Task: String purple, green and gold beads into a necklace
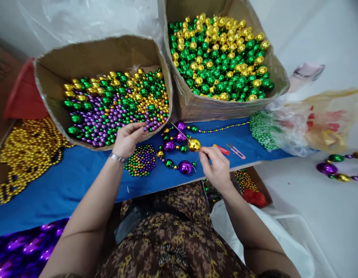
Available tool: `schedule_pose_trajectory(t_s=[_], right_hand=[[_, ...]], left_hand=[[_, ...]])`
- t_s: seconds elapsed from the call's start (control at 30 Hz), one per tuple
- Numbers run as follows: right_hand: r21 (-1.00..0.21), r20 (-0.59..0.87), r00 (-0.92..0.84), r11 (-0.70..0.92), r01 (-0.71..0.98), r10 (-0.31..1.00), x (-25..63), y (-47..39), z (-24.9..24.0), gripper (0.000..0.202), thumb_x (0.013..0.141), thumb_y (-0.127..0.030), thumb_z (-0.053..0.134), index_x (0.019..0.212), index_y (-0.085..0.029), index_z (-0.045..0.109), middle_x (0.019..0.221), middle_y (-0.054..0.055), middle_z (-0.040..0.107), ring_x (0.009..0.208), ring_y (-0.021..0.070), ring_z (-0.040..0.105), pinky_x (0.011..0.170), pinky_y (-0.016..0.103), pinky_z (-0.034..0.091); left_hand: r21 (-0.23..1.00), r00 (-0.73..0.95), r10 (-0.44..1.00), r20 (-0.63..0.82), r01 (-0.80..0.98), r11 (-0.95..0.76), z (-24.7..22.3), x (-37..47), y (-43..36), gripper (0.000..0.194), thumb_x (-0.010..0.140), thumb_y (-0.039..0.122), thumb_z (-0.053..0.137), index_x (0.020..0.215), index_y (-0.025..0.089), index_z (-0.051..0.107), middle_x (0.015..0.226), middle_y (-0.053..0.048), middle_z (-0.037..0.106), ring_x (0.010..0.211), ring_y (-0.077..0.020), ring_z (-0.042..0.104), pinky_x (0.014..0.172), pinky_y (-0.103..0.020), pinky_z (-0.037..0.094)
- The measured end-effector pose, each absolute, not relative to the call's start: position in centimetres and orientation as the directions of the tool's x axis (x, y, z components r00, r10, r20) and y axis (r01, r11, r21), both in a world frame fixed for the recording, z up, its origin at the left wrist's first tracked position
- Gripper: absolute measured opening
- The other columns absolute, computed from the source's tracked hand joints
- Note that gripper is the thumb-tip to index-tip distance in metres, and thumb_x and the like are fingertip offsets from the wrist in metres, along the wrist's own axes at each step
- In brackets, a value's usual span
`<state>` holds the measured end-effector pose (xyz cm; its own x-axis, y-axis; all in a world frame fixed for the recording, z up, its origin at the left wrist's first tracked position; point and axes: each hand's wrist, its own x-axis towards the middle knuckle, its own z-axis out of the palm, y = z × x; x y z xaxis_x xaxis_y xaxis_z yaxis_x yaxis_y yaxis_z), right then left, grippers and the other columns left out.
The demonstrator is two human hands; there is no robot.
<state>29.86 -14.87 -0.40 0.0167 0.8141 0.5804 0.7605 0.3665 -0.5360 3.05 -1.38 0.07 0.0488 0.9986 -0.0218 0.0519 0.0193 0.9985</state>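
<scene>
Nearest, indeed, is the person's brown patterned clothing [173,239], below the blue cloth [80,181] on the table. Over that cloth, the right hand [216,166] has thumb and forefinger pinched together at the lower end of a large gold bead [194,144]; a thin needle [179,130] slants up and left from the bead's other end. Beneath and left of it, a strand of mixed beads [185,167] curves across the cloth. Just right lie a red-handled tool [222,149] and pink-handled snips [236,151]. To the left is a flat cluster of little beads [140,160]. Beyond it, the left hand [128,139] is at the near edge of the left carton [103,54], fingertips drawn close; I cannot tell whether they grip a purple bead. Farther off, the right carton [225,112] holds gold and green beads.
</scene>
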Motion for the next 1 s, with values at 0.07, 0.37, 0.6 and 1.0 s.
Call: schedule_pose_trajectory(t_s=[0.07, 0.37, 0.6, 1.0], right_hand=[[-0.548, 0.558, -0.003, 0.371, 0.75, 0.83, 29.5, -15.0, -0.7, 0.014, 0.092, -0.018, 0.049, 0.099, -0.019, 0.061, 0.089, 0.005, 0.064, 0.083, 0.0142, 0.062, 0.077, 0.028, 0.05], [-0.566, 0.522, -0.047, 0.388, 0.727, 0.851, 28.3, -15.0, -1.7, 0.015, 0.093, -0.02, 0.048, 0.1, -0.019, 0.061, 0.087, 0.006, 0.065, 0.079, 0.015, 0.063, 0.074, 0.026, 0.05], [-0.573, 0.511, -0.073, 0.403, 0.713, 0.857, 28.1, -15.1, -2.4, 0.017, 0.093, -0.02, 0.047, 0.102, -0.019, 0.061, 0.086, 0.006, 0.065, 0.079, 0.0151, 0.063, 0.073, 0.027, 0.05], [-0.472, 0.495, -0.158, 0.416, 0.777, 0.855, 28.1, -15.2, -3.0, 0.02, 0.094, -0.021, 0.046, 0.105, -0.019, 0.062, 0.084, 0.005, 0.064, 0.076, 0.0149, 0.063, 0.072, 0.027, 0.05]], left_hand=[[0.986, 0.092, 0.991, -0.095, -0.131, 0.107, 0.1, 3.6, -2.3, 0.03, 0.068, 0.031, 0.075, 0.093, 0.015, 0.07, 0.089, -0.007, 0.07, 0.076, -0.0147, 0.066, 0.072, -0.03, 0.055], [0.912, 0.173, 0.964, -0.2, -0.326, 0.248, 0.4, 5.1, -4.6, 0.024, 0.068, 0.025, 0.078, 0.089, 0.015, 0.071, 0.081, -0.004, 0.069, 0.073, -0.0133, 0.067, 0.067, -0.024, 0.055], [0.854, 0.234, 0.939, -0.253, -0.403, 0.33, 0.5, 5.9, -5.7, 0.026, 0.069, 0.025, 0.077, 0.093, 0.014, 0.071, 0.09, -0.007, 0.071, 0.078, -0.0144, 0.068, 0.072, -0.025, 0.056], [0.871, 0.226, 0.953, -0.203, -0.402, 0.281, 0.0, 5.7, -6.0, 0.027, 0.07, 0.024, 0.077, 0.095, 0.017, 0.072, 0.093, -0.005, 0.07, 0.076, -0.0103, 0.065, 0.071, -0.021, 0.053]])
